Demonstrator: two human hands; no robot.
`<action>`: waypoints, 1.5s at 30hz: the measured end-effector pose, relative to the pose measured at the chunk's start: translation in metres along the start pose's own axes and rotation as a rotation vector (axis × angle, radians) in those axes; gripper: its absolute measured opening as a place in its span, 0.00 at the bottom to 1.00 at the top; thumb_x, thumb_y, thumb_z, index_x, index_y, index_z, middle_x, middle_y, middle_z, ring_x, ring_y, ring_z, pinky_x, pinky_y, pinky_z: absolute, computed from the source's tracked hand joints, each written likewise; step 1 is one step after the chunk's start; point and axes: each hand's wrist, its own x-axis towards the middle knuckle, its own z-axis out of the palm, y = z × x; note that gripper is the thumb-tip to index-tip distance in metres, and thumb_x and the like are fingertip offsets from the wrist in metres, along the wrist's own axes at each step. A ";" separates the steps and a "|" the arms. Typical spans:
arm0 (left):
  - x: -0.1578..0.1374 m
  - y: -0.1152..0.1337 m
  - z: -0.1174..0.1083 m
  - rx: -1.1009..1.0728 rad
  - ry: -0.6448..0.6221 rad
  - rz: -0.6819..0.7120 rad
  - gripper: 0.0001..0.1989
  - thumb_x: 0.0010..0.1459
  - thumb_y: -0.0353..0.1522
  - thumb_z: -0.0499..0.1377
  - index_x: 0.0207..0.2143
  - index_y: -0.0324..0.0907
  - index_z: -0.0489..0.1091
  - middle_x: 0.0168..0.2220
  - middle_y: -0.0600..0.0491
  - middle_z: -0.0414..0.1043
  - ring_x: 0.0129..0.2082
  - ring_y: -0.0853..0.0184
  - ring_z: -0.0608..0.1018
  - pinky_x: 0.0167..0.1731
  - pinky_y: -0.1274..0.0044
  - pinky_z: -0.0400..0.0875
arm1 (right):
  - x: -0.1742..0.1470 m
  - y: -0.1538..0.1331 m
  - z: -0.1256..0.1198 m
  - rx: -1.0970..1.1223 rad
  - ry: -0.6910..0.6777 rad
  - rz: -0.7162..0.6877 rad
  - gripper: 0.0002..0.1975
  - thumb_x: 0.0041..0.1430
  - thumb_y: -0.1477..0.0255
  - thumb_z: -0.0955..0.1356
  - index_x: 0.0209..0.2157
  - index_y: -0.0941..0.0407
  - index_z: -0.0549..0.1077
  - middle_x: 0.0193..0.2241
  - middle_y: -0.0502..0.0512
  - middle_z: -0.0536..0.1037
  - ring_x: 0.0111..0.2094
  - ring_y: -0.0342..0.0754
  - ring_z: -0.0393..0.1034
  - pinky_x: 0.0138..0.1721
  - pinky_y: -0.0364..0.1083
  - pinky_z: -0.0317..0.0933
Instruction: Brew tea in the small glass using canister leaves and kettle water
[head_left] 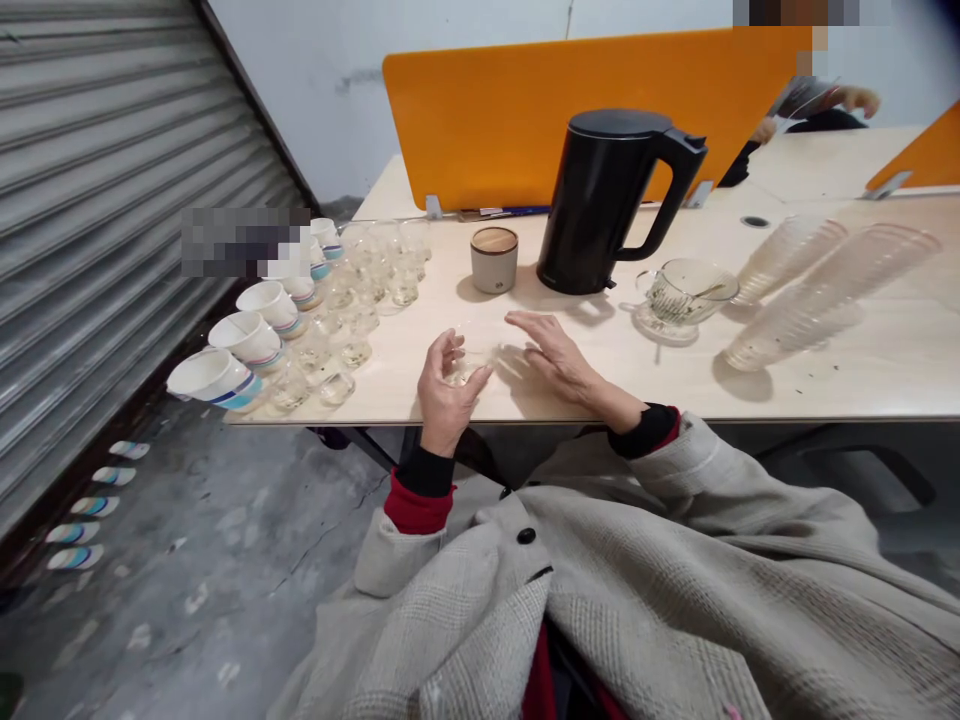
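Observation:
My left hand (442, 395) curls around a clear plastic cup (478, 352) near the table's front edge. Small bits seem to lie at the cup's bottom, though its outline is faint. To the right of the cup, my right hand (559, 362) is held with its fingers stretched out and nothing in it. A grey canister with a wooden lid (493, 262) stands just behind the hands. Beyond my right hand is a black electric kettle (592, 205). Farther right, a glass cup (686, 295) holds dried leaves and what looks like a small spoon.
Several clear cups (355, 350) stand in rows at the left, beside white paper cups (247, 338) along the table edge. Stacked clear cups (817, 295) lie on the right. An orange divider (480, 125) runs behind the kettle; another person's hand (859, 100) shows beyond it.

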 end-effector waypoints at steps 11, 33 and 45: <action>0.001 -0.007 0.002 -0.165 0.078 -0.031 0.39 0.51 0.38 0.75 0.64 0.46 0.67 0.57 0.44 0.77 0.51 0.59 0.81 0.56 0.64 0.75 | 0.006 0.011 0.016 -0.290 -0.111 0.089 0.18 0.67 0.76 0.62 0.52 0.59 0.80 0.56 0.66 0.79 0.54 0.62 0.68 0.57 0.58 0.64; 0.006 -0.005 0.021 -0.100 0.088 -0.009 0.39 0.55 0.39 0.74 0.66 0.46 0.64 0.60 0.41 0.76 0.56 0.55 0.82 0.60 0.61 0.76 | 0.036 0.005 0.013 -0.503 -0.186 0.159 0.13 0.69 0.76 0.64 0.41 0.62 0.82 0.41 0.68 0.82 0.45 0.59 0.71 0.46 0.54 0.57; 0.015 -0.004 0.037 -0.172 0.040 -0.066 0.36 0.51 0.37 0.76 0.60 0.45 0.69 0.60 0.42 0.77 0.57 0.53 0.82 0.61 0.60 0.76 | 0.062 -0.024 -0.015 -0.105 0.116 0.070 0.05 0.61 0.76 0.72 0.30 0.55 0.79 0.46 0.58 0.80 0.51 0.58 0.68 0.54 0.57 0.58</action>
